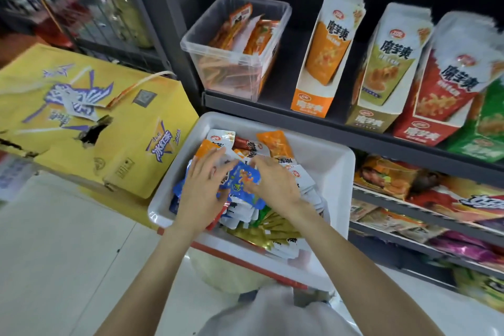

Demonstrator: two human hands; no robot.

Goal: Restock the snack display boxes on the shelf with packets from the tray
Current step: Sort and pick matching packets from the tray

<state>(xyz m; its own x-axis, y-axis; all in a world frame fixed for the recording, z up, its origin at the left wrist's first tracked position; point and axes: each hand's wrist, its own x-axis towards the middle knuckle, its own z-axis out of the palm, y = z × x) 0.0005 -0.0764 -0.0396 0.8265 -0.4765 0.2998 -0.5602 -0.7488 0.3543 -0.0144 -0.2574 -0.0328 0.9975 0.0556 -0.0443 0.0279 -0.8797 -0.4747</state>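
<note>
While left hand (203,188) presses glossy packets (240,180) — white plastic tray (331,163).

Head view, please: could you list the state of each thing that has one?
white tray: heaped with packets
left hand: flat on packets
right hand: pinching blue packet
clear bin: partly filled
orange display box: upright, nearly empty
yellow carton: torn open

Green display box (488,128) cut off at right edge; tray (327,161) packets partly hidden under hands.
</note>
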